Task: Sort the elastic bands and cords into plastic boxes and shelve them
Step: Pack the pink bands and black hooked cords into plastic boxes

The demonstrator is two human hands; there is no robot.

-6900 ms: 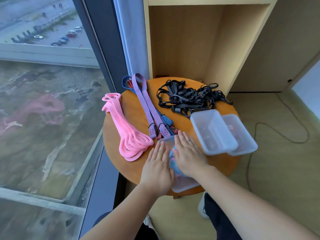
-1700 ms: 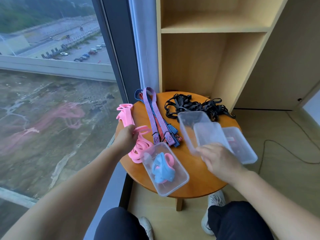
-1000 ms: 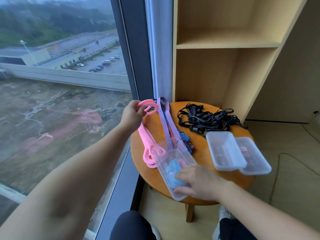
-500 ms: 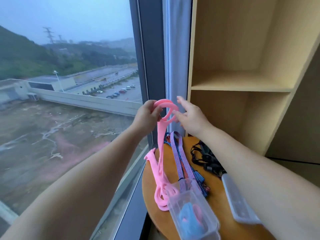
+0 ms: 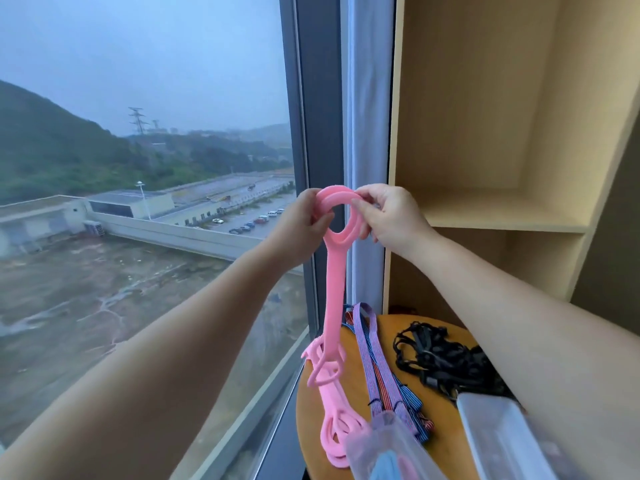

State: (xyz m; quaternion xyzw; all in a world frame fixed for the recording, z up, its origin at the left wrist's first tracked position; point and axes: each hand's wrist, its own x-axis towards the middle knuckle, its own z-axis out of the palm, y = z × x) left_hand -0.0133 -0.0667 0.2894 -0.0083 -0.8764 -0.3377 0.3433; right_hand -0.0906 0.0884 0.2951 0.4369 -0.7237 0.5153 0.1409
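Step looks like coiling: left hand (image 5: pixel 300 221) and right hand (image 5: pixel 393 216) pinch the pink band (image 5: pixel 334 289) by its top loop, tail hanging to the table's (image 5: pixel 349 382) left edge; next, wind it small for the near plastic box (image 5: pixel 375 445).

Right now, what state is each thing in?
pink elastic band: hangs from both hands, lower end on the table.
left hand: grips its top loop.
right hand: pinches the same loop.
striped cords: lie flat on the table.
black cords: tangled heap on the table.
plastic box: holds a blue band.
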